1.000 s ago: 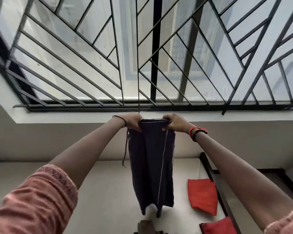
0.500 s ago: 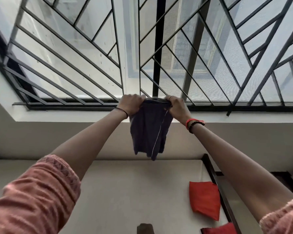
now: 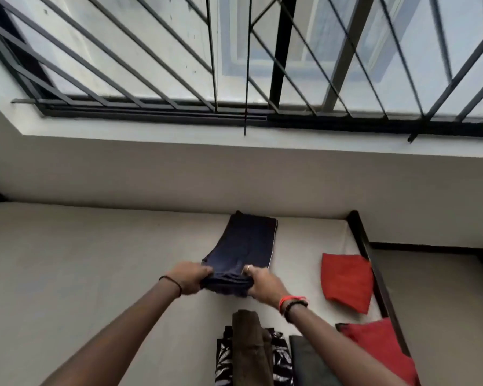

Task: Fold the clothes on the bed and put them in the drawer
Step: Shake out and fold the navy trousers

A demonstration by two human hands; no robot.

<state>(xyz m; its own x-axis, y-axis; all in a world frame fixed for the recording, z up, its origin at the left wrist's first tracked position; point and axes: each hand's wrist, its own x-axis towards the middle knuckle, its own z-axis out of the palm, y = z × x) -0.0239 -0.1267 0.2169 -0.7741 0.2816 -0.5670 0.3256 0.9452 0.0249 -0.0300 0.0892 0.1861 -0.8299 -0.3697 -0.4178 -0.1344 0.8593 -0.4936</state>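
I read soft daylight pouring through the barred window [image 3: 179, 65], glass slightly washed out. Bed [image 3: 95, 260] evenly lit, shadows faint. Edges bend wide-angle; mild blur overall.

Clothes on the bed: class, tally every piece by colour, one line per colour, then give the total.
navy garment: 1
red cloths: 2
brown garment: 1
black-and-white print, partly under the brown: 1, as far as shows
dark grey cloth: 1
Total: 6
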